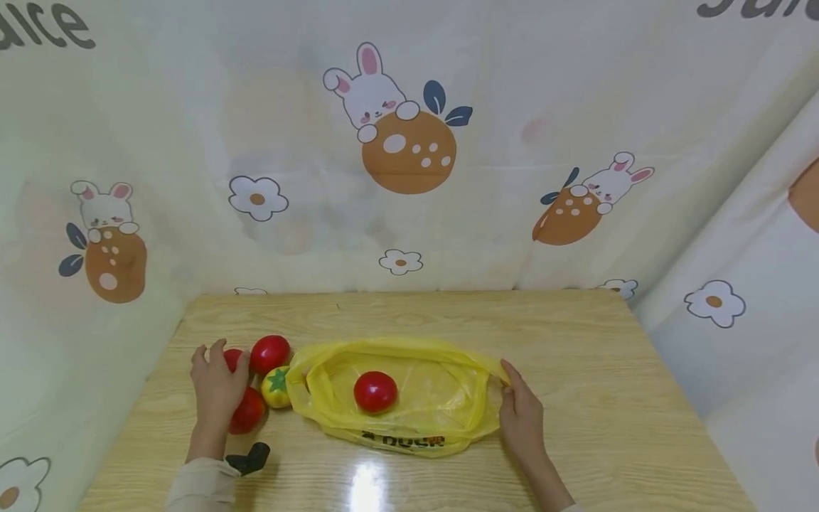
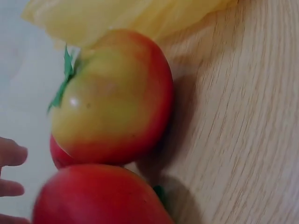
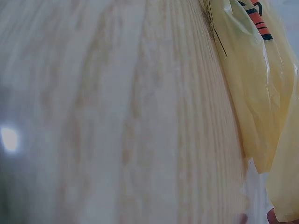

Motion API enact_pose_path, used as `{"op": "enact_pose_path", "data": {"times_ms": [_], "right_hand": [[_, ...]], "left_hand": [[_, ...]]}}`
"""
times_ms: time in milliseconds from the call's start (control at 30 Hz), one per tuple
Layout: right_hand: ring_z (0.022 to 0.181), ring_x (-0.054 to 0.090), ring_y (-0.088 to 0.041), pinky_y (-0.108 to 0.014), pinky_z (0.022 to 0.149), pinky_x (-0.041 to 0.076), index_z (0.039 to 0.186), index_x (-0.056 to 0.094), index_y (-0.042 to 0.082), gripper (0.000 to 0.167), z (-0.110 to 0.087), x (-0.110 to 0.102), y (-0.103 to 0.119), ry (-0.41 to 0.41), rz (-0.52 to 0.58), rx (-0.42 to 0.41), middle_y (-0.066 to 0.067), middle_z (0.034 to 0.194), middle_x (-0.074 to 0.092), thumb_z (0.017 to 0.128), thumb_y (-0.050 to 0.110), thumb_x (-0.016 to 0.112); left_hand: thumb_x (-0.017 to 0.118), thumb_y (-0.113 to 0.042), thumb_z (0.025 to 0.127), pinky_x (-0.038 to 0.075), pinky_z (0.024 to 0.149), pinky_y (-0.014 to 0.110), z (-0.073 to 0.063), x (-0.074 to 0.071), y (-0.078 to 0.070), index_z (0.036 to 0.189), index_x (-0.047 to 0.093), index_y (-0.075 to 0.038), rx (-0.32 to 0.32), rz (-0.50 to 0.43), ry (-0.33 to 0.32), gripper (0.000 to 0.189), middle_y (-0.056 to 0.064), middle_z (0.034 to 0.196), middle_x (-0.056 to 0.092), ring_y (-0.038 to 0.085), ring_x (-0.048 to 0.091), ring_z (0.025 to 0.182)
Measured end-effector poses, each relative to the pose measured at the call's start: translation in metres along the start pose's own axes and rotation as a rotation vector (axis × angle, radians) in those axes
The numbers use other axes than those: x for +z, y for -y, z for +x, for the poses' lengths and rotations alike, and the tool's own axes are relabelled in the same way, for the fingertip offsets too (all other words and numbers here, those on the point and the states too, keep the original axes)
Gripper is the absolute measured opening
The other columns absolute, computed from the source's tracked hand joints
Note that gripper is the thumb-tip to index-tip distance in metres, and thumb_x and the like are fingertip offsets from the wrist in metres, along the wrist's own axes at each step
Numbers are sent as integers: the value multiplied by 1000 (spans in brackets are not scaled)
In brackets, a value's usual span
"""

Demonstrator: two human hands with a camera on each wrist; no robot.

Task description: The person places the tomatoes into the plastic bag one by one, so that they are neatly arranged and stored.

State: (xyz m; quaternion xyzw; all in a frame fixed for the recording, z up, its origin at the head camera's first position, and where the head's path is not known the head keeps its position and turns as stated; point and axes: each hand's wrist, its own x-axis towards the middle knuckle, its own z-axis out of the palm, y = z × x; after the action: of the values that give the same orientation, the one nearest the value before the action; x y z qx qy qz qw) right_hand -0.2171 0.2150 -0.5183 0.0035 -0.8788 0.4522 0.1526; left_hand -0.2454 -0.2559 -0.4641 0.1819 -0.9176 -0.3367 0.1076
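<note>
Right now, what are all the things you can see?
Table: 1, light brown, lower half
Rabbit-printed cloth: 1 or more, pale, behind the table
Bag: 1, yellow, on the table
Red tomatoes: 4, red, one inside the bag, three left of it
Two-coloured tomato: 1, yellow-red, beside the bag
Black piece: 1, black, below the tomatoes
Sleeves: 2, pale, bottom edge
Left hand: 1, bare, over a red tomato
Right hand: 1, bare, pinching the bag

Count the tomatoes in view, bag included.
5: a red tomato in the yellow bag; left of the bag, a yellowish tomato, rear red tomato, front red tomato, and partly covered red tomato at the left hand. More could be hidden.
</note>
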Motion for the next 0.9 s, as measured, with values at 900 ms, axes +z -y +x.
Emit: {"op": "enact_pose_path", "data": {"times_ms": [900], "right_hand": [[130, 49, -42, -55, 106, 41, 144, 43, -2, 47, -3, 0, 2, 15, 28, 60, -25, 144, 47, 98, -9, 39]], "left_hand": [[68, -12, 91, 41, 100, 66, 1, -54, -44, 148, 40, -2, 21, -129, -208, 64, 30, 145, 42, 51, 39, 131]]}}
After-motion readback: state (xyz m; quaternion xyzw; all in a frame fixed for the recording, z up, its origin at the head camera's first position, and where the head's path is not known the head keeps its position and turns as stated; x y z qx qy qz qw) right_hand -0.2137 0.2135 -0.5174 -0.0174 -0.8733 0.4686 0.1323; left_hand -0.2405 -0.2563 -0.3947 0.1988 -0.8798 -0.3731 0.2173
